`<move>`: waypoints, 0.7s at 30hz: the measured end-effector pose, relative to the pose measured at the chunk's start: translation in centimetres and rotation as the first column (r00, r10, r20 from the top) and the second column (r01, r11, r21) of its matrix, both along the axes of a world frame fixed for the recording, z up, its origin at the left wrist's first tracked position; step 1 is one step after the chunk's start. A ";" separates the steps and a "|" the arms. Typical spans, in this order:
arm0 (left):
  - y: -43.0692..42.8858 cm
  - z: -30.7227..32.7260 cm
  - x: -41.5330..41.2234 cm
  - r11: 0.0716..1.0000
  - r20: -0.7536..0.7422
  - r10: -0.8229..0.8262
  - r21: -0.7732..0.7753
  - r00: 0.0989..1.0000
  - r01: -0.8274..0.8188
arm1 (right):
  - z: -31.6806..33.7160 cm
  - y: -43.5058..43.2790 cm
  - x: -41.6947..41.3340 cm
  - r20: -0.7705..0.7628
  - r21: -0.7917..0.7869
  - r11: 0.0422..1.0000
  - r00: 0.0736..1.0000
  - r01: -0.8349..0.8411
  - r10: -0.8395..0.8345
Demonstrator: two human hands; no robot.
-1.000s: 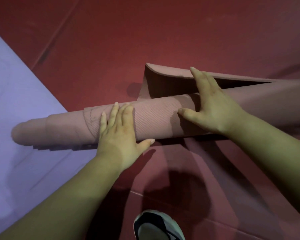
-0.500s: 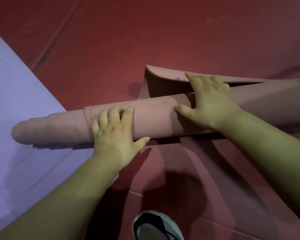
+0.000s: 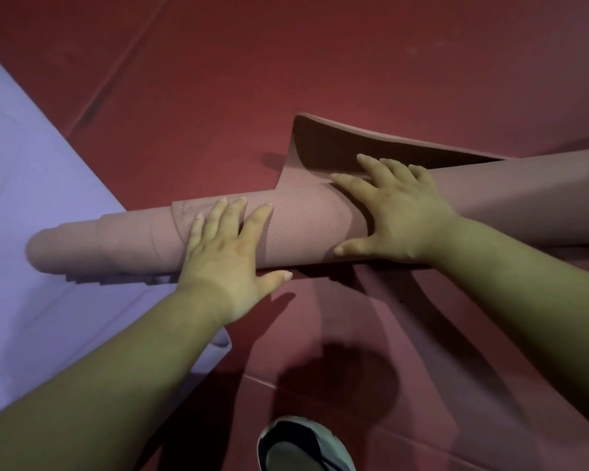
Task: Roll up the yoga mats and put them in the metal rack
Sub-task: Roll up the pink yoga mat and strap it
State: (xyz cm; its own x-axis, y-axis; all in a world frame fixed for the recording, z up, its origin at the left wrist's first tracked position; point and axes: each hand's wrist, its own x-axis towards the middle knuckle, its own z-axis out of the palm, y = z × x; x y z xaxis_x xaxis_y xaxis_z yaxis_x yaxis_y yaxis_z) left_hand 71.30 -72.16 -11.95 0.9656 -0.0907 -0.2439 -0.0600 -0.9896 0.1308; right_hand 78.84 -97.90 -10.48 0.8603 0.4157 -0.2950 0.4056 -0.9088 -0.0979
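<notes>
In the head view, the pink yoga mat (image 3: pixel 303 226) is lying on the red floor (image 3: pixel 286 62), rolled crookedly, with its left end telescoping out over a purple mat (image 3: pixel 31 164). The left grip (image 3: pixel 225 253) is pressing flat on the roll, fingers straight, clasping nothing. The right grip (image 3: pixel 398 212) is spreading open-fingered beside the loose flap. The foam is looking soft, light and springy, so it is probably best held around the middle.

The left hand (image 3: pixel 225 263) has straightened its curled fingers flat over the rolled pink yoga mat (image 3: pixel 300 226), while the right hand (image 3: pixel 398 212) has splayed its fingers wider.
</notes>
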 end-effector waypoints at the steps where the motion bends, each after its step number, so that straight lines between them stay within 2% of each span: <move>1: 0.1 0.0 0.2 1.000 -0.013 -0.009 0.005 1.000 0.009 | 0.0 0.0 0.2 -0.011 -0.021 1.000 1.000 -0.020 0.020; 7: 0.4 -0.3 1.1 0.996 -0.031 -0.050 0.069 0.998 0.052 | 0.1 0.3 1.3 -0.006 -0.131 0.985 0.994 -0.112 0.113; 13: 0.4 -0.4 3.8 0.997 -0.018 -0.025 0.075 1.000 0.026 | 0.1 0.0 2.5 -0.043 -0.081 0.987 0.990 -0.140 0.137; 21: 1.2 -0.2 2.4 0.969 0.033 -0.216 0.133 0.976 0.210 | -0.1 -1.8 0.2 -0.144 -0.012 0.985 0.975 -0.174 0.170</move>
State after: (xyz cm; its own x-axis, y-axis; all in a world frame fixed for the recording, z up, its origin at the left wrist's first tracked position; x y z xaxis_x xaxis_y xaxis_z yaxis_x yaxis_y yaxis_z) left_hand 73.69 -70.99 -12.13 0.9381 -0.2663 -0.2216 -0.2740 -0.9617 -0.0039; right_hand 79.01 -99.71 -10.59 0.7251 0.5451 -0.4209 0.5394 -0.8295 -0.1449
